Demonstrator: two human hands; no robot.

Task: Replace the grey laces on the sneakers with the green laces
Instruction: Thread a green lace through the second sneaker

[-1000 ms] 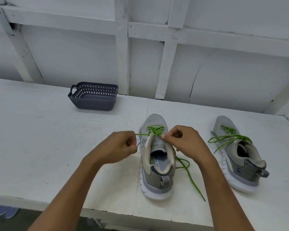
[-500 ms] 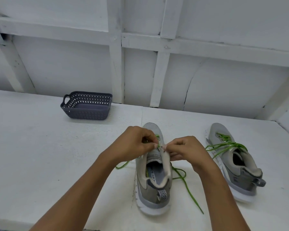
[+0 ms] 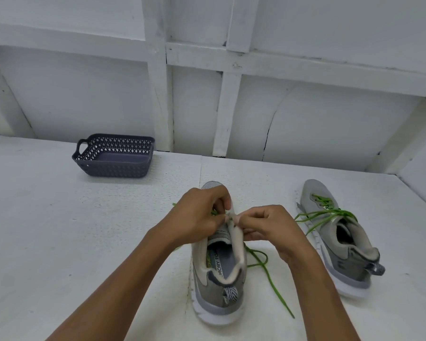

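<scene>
A grey sneaker (image 3: 218,286) stands in front of me, heel toward me, threaded with a green lace (image 3: 268,271) whose loose end trails to its right on the table. My left hand (image 3: 199,215) and my right hand (image 3: 268,225) meet over the top of its tongue, fingers curled, pinching the lace and the right collar edge; the eyelets are hidden under them. A second grey sneaker (image 3: 342,242) with a loosely threaded green lace (image 3: 325,215) stands to the right, untouched.
A dark blue perforated basket (image 3: 113,156) sits at the back left of the white table (image 3: 59,230). A white panelled wall closes off the back. The table's right edge runs just beyond the second sneaker.
My left hand has moved right from beside the sneaker onto its tongue, meeting my right hand. The view has dropped, so the sneakers sit lower in frame.
</scene>
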